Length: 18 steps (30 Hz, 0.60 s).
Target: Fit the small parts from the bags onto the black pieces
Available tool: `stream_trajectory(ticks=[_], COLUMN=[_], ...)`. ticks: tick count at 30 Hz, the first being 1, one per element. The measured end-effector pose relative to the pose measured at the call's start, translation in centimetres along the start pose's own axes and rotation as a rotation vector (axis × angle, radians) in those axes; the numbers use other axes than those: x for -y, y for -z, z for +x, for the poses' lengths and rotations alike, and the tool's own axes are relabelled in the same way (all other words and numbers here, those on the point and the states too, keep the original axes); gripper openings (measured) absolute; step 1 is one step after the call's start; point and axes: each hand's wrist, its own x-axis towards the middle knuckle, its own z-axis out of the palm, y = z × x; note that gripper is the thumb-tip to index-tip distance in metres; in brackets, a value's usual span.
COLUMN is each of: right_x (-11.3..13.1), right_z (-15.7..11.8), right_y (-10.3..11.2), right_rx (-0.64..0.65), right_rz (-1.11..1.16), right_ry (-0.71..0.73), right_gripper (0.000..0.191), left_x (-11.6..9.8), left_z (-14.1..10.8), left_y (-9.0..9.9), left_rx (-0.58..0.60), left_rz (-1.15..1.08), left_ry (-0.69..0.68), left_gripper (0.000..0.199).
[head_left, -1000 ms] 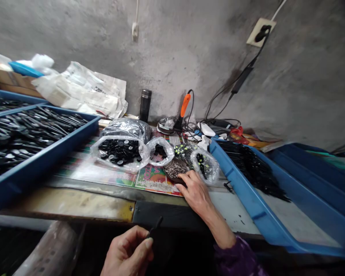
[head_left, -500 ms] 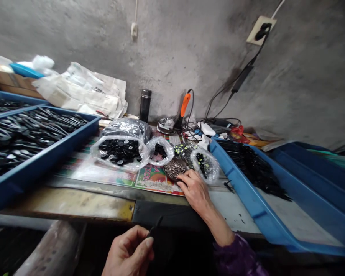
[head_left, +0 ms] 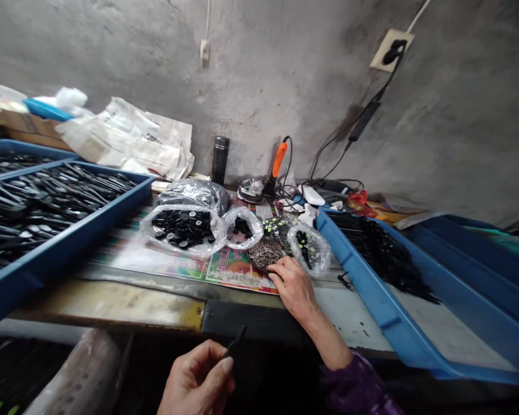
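Black plastic piece (head_left: 234, 341) pinched in the closed grip of the left hand (head_left: 196, 380), which the lower frame edge cuts off; right hand (head_left: 296, 291), half-curled, touches a dish of tiny metal pins (head_left: 263, 254), any hold hidden.

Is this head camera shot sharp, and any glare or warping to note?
Head view: wide-angle warping bends the blue tray edge; glare marks the plastic bag; the wall at right smears; the left hand and black piece look fairly sharp.
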Motion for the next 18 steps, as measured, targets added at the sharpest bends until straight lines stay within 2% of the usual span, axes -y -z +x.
stream_trajectory(ticks=[4,11,18], right_x=[0.1,0.9,1.0], right_z=[0.0,0.4,0.5], right_y=[0.0,0.0,0.0], right_rx=[-0.002,0.013,0.019], right_rz=[-0.011,-0.04,-0.011], right_ry=[0.01,0.014,0.025], right_gripper=[0.013,0.021,0.015], left_x=[-0.1,-0.1,0.2], left_z=[-0.1,-0.3,-0.1], left_y=[-0.1,0.1,0.1], left_rx=[0.004,0.0,0.003], left_rz=[-0.017,-0.012,-0.016], left_ry=[-0.005,0.006,0.01], left_gripper=[0.055,0.056,0.056])
